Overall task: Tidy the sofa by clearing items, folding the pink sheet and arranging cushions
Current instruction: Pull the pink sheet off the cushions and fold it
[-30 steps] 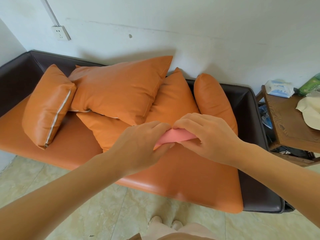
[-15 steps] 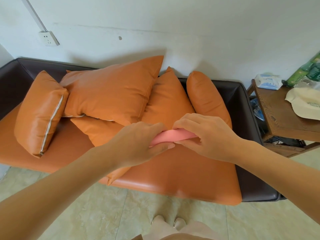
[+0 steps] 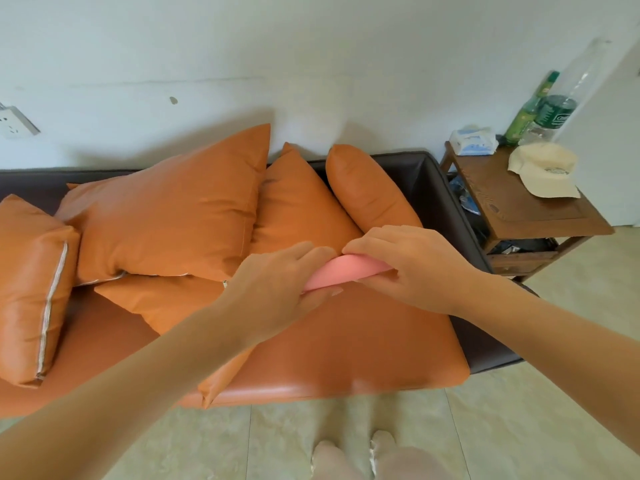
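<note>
Gripping soft, rounded pink sheet (image 3: 341, 273)

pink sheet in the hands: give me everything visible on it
The pink sheet shows only as a compact, smooth, salmon-pink bundle, a long rounded shape that looks like soft cloth folded or rolled small. It lies roughly level, its right end slightly higher, held in the air above the sofa's orange seat cushion. The left hand grips its left end, thumb beneath and fingers over the top; the right hand pinches its right end. Both hands cover its ends, so its edges and layers cannot be seen.
</note>
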### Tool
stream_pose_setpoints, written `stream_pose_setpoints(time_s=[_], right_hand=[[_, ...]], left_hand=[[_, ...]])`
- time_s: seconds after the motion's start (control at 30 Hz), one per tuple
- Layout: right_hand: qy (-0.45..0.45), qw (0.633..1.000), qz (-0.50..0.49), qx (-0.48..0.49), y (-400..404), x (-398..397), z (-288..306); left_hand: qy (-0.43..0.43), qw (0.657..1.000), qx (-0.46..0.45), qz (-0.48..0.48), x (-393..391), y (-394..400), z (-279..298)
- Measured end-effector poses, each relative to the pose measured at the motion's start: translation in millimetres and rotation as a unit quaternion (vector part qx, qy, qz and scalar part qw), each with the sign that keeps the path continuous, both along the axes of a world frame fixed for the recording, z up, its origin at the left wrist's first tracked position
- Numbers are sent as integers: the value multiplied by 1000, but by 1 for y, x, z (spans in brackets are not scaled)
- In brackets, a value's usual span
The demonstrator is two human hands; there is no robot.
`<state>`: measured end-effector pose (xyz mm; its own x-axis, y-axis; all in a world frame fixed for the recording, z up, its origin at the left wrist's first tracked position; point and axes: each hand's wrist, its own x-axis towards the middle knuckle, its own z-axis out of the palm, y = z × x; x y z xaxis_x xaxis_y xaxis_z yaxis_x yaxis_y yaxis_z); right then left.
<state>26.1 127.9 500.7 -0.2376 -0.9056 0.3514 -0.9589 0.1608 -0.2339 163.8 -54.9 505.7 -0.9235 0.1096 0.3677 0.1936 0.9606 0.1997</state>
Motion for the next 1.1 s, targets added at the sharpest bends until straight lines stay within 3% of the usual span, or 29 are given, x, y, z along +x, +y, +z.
stream_pose_setpoints(time_s=[0.2,0.7,1.1], right_hand=[[-22,999,-20,17,43,-32,-7],[-5,998,-58,31,226,-199,-26],[-30,992,-107,52,275,-329,-60]], left_hand=[[0,999,-44,-26,-40,35,0],[-20,996,-2,-87,-220,203,-29],[-67,985,14,-156,-366,237,-60]])
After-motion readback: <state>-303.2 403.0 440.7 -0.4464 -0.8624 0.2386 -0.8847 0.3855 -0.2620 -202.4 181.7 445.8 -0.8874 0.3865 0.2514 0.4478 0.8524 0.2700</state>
